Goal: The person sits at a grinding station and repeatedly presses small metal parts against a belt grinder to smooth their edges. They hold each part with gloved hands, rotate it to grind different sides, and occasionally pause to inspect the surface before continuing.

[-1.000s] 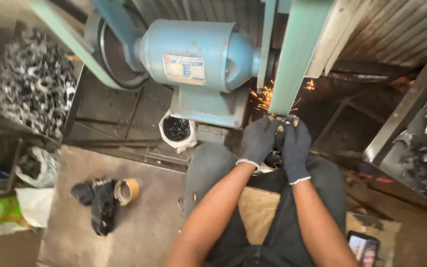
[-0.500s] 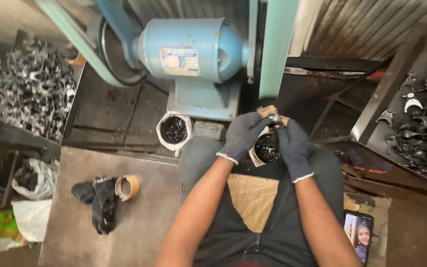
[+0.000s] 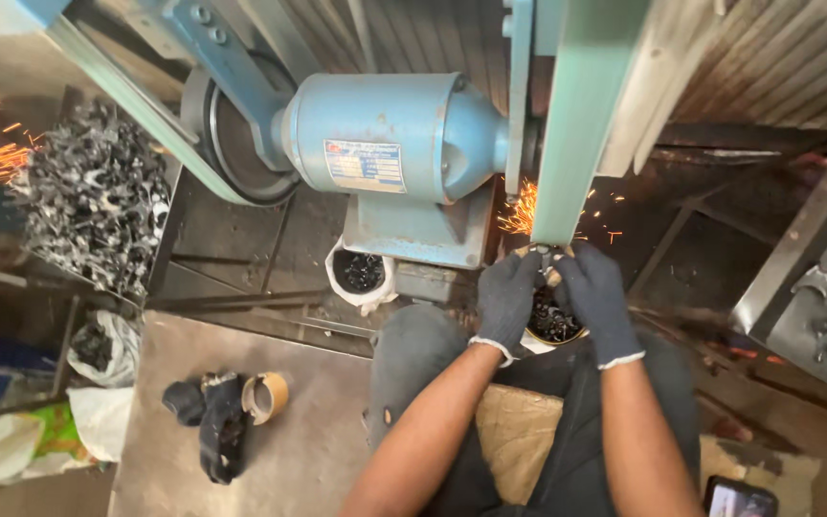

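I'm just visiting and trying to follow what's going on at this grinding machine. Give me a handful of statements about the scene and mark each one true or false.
1. Both hands wear dark gloves. True: the left hand and right hand are gloved.
2. The hands press a small metal piece to the green belt, and sparks fly. True.
3. The motor is red. False: it is blue.
4. A roll of tape hangs on the wall. False: it lies on the floor beside dark gloves.
5. The container below the hands is empty. False: it holds dark small parts.
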Available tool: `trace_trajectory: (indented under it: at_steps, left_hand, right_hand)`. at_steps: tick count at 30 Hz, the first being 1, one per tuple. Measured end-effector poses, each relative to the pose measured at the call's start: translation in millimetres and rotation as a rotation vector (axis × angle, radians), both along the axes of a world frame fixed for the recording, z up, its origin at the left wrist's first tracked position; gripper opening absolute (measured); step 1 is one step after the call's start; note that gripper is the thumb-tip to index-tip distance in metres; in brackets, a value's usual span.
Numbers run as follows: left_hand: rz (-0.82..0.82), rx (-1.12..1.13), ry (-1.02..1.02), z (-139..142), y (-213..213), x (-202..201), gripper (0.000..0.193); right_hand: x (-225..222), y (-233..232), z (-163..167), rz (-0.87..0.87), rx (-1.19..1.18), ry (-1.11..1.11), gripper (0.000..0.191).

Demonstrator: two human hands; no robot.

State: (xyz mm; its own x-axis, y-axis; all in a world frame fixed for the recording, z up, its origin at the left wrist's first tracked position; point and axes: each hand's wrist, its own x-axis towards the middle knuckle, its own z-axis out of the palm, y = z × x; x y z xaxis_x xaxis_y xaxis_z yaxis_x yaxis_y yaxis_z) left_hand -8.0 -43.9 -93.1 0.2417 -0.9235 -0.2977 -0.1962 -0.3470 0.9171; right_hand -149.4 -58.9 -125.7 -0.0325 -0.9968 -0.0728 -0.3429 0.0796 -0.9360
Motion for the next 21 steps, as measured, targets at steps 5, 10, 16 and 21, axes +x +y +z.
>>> trace_trajectory:
  at_steps: [5, 10, 16, 21]
  left_hand:
    - [-0.065, -0.059, -0.282, -8.5, -2.6, -5.3, 0.041]
    - [-0.242, -0.188, -0.341, -16.4, -14.9, -16.8, 0.040]
    - [-0.281, -0.229, -0.485, 3.8, 1.2, -7.6, 0.030]
    - [-0.357, -0.347, -0.466, 22.8, 36.4, 15.7, 0.033]
  right_hand:
    - [21.5, 23.4, -18.7, -0.185, -0.015, -0.276, 0.023]
    - [10.1, 26.1, -17.3, -0.210, 0.007, -0.306, 0.024]
    - [5.7, 30.4, -0.8, -0.123, -0.144, -0.189, 0.025]
    - [6.8, 53.3, 4.3, -0.108, -0.032, -0.255, 0.027]
